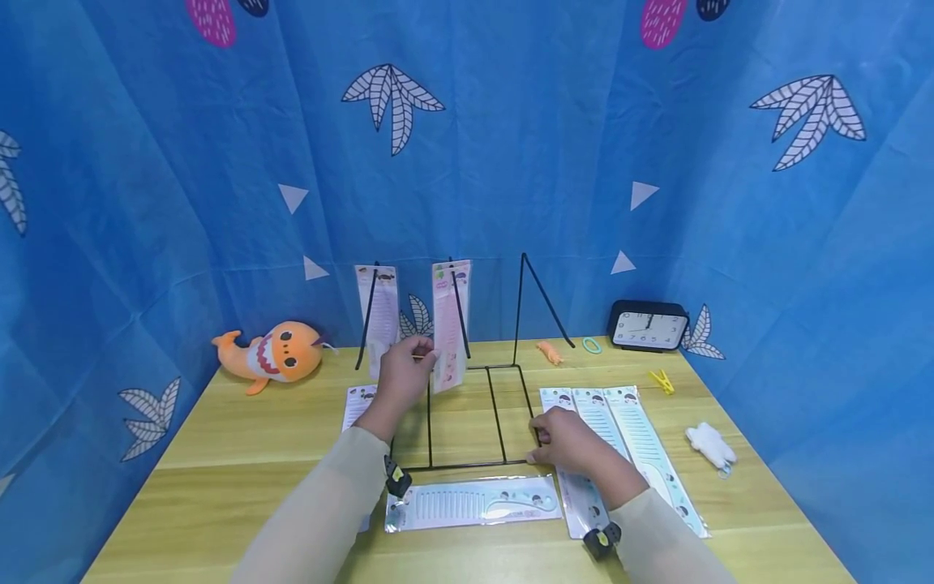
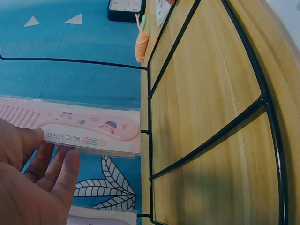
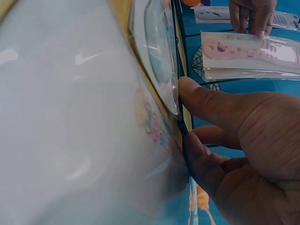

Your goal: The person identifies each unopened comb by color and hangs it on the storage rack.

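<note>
My left hand [image 1: 405,375] pinches the side edge of a pink plastic comb in a clear packet [image 1: 450,328], which hangs from the middle hook of a black wire rack [image 1: 467,465]. In the left wrist view the thumb lies over the packet [image 2: 93,126] and the fingers curl behind it. A lilac packaged comb [image 1: 379,312] hangs on the left hook; the right hook [image 1: 543,292] carries nothing. My right hand [image 1: 572,442] grips the rack's base wire at its front right corner, thumb and fingertips at the wire [image 3: 182,123].
Several packaged blue combs [image 1: 642,438] lie at the right, and another packaged comb [image 1: 473,503] lies before the rack. An orange shark toy [image 1: 280,353] sits at left. A black clock [image 1: 648,326], yellow clip [image 1: 662,381] and white plush [image 1: 711,444] lie at right.
</note>
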Demonstrator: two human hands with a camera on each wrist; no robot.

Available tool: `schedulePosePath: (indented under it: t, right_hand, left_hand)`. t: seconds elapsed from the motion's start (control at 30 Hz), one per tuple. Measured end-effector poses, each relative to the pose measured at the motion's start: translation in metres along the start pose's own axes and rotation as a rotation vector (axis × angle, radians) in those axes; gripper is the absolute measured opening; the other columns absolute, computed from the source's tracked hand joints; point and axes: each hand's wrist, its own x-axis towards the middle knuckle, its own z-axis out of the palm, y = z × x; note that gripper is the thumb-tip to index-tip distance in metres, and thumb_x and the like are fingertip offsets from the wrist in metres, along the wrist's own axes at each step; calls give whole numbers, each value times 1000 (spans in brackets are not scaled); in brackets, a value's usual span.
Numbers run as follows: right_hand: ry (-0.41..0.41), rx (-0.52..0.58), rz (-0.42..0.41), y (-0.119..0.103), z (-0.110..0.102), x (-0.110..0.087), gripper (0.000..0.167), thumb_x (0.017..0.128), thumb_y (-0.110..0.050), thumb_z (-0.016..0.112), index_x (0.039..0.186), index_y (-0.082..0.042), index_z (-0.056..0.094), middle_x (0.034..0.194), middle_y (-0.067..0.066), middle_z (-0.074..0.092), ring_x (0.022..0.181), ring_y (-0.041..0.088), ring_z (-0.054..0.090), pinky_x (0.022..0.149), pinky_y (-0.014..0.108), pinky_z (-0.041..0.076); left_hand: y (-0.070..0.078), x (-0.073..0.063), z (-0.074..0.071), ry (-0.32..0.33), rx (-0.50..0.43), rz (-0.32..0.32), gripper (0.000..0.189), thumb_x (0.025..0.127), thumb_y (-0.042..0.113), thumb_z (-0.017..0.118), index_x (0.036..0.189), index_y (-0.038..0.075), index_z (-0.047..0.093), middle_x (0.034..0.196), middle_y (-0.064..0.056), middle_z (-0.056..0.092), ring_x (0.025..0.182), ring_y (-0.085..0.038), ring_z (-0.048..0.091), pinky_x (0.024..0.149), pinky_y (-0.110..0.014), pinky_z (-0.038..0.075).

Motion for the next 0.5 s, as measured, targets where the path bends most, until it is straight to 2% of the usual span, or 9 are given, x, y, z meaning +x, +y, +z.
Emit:
schedulePosePath:
  t: [0.17,0.33,0.4,0.5]
  right_hand:
    - [2,-4,1,0,-1,1,47,85,-21,95,125,-4,77,92,4,58,86,20,52,76,38,44]
    - [7,4,-19,0,-1,1,28,86,-20,95,103,-9,75,82,3,51,78,19,48,69,35,38]
    - [7,9,-22,1,-1,1,27,86,-20,95,99,-10,73,79,3,48,75,18,46,67,34,36]
    - [4,7,-21,2,1,1,29,86,-20,95,104,-7,76,81,4,52,76,18,47,68,34,39]
  left_hand:
    - [1,2,1,-2,8,-15,13,107,17,71,116,9,75,116,-10,78,103,-28,78,84,-41,67]
    - [2,4,2,-9,11,-24,14,107,17,71,118,10,76,117,-9,78,104,-27,78,84,-40,67]
    - [2,4,2,-14,10,-27,14,107,17,71,118,10,76,117,-9,78,104,-27,78,85,-40,67]
    - [-1,-1,-2,-25,22,-38,16,107,17,70,120,10,76,116,-8,78,106,-26,77,88,-41,67]
